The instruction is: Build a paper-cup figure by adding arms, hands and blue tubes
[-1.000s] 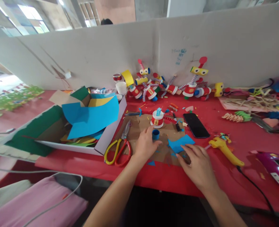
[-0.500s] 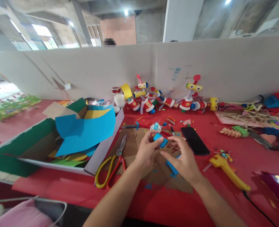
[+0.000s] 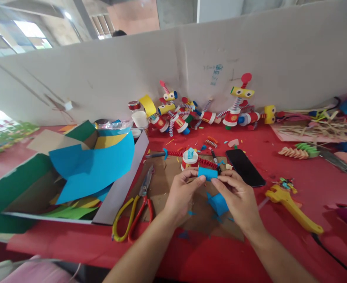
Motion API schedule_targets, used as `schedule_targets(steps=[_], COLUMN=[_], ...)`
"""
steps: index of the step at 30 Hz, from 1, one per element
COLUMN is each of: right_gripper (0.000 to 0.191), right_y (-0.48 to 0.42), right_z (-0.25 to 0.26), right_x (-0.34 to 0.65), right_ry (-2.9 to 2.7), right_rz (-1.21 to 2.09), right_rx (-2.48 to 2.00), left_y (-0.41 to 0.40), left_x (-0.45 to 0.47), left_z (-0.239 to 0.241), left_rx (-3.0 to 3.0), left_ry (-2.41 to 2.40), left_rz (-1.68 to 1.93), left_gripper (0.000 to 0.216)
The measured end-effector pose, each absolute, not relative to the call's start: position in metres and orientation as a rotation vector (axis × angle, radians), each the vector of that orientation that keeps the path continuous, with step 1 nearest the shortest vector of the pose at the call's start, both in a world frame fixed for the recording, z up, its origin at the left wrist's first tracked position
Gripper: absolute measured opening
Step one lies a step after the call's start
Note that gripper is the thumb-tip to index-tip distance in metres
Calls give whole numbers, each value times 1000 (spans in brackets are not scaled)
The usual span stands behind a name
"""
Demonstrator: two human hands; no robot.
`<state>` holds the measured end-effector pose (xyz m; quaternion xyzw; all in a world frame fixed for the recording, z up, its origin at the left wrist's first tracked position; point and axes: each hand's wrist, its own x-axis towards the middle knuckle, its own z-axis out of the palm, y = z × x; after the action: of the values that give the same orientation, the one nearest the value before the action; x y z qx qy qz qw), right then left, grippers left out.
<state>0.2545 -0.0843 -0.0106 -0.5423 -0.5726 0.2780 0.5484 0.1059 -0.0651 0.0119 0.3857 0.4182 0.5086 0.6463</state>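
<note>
Between my two hands a small rolled tube of blue paper [image 3: 208, 173] lies sideways above the cardboard mat. My left hand [image 3: 183, 192] pinches its left end, and the fingers of my right hand [image 3: 237, 196] close on its right end. Just behind it stands a red and white paper cup [image 3: 190, 158] with folded red paper arms and a folded blue piece on top. Under my right hand a curled scrap of blue paper [image 3: 217, 204] rests on the cardboard [image 3: 173, 212]. Scissors [image 3: 144, 196] with yellow and red handles lie left of my left hand.
At left stands an open box [image 3: 117, 196] holding coloured paper sheets. A black phone [image 3: 245, 168] and a yellow glue gun [image 3: 294, 208] lie to the right. Several paper-cup figures [image 3: 232, 116] line the grey partition [image 3: 103, 74], with thin sticks [image 3: 317, 131] at the back right.
My right hand has closed in on the tube, which now lies level between both hands. The camera view has tilted down, showing the red and white cup behind more fully.
</note>
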Motion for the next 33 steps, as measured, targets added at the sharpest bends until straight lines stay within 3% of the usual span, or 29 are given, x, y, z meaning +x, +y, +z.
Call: schedule_targets(steps=[10, 19, 33], right_gripper=[17, 21, 18], right_y=[-84, -83, -80], right_z=[-9, -10, -13], right_x=[250, 254, 253], right_ry=[-1428, -1478, -1447], right_rz=[749, 574, 621], right_rx=[-1253, -1246, -1301], left_y=[-62, -62, -62], left_x=[102, 106, 102], left_z=[7, 1, -2], left_rx=[978, 1064, 1194], left_ry=[1116, 1074, 1185], left_rz=[1300, 1240, 1275], left_gripper=[11, 5, 10])
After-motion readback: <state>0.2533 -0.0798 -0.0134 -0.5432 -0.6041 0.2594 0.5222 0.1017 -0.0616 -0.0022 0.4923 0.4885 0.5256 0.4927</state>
